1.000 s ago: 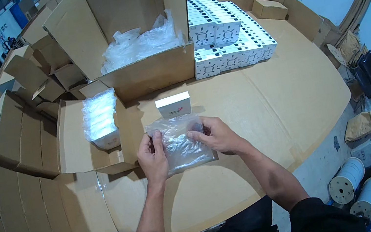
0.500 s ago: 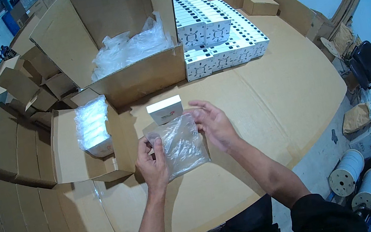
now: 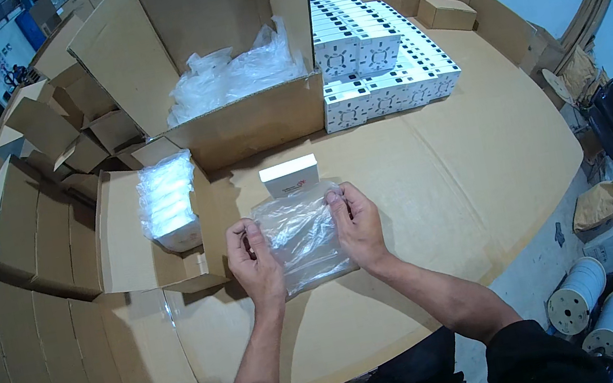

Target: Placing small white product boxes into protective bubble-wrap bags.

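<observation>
A clear plastic bag (image 3: 306,242) is stretched between my two hands, above the cardboard-covered table. My left hand (image 3: 254,261) pinches its left edge near the top. On the other side, my right hand (image 3: 358,225) grips the upper right corner between thumb and fingers. The bag looks flat, with nothing visible in it. Just beyond its top edge stands a small white box (image 3: 290,175) with a little printing on its front. The bag's upper edge overlaps the lower part of that box.
An open carton (image 3: 214,269) at the left holds several bubble-wrapped boxes (image 3: 168,199). Behind it, a large carton (image 3: 253,123) contains clear plastic bags (image 3: 232,73). Stacked white boxes (image 3: 389,99) stand at the back right. Cable reels (image 3: 579,295) sit on the floor at the right.
My right hand has closed on the bag's upper right corner, its fingers no longer spread. The bag is pulled wider between both hands. The whole view has shifted slightly.
</observation>
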{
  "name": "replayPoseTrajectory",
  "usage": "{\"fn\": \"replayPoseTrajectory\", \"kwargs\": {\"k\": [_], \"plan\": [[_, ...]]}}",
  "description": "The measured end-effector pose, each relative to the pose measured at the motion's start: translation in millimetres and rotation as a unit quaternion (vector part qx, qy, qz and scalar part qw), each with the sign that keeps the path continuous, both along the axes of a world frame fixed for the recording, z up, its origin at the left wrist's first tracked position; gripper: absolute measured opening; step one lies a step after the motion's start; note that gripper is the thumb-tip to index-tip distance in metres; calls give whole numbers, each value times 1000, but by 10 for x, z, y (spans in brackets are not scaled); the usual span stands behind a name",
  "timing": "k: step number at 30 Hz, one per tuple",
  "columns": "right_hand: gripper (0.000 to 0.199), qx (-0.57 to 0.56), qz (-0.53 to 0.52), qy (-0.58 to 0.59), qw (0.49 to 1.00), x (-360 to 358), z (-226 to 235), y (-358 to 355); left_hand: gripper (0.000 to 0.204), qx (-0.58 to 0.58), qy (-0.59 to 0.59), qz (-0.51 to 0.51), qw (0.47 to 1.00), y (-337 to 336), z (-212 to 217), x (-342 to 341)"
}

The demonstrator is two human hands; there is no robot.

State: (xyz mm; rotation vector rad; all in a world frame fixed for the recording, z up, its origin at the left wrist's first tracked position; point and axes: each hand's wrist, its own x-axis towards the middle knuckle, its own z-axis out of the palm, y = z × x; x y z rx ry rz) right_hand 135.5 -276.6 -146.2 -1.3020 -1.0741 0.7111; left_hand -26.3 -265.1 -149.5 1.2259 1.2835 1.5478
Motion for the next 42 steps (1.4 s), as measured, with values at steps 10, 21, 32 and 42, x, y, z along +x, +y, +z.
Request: {"fn": "replayPoseTrajectory", "kwargs": {"k": [10, 21, 32, 42], "plan": [[21, -18, 67, 110, 991, 125, -85, 106, 29, -159, -48, -202, 965, -39, 90, -22], [31, 146, 18, -239, 960, 433, 337, 81, 28, -122, -16, -226, 966, -25, 47, -9], [28, 182, 56, -342, 920, 369, 245, 80, 29, -100, 35, -230, 968, -69, 141, 18], [21, 191, 90, -315, 925, 316, 263, 35, 32, -115, 73, -166, 977, -23, -17, -2]]}}
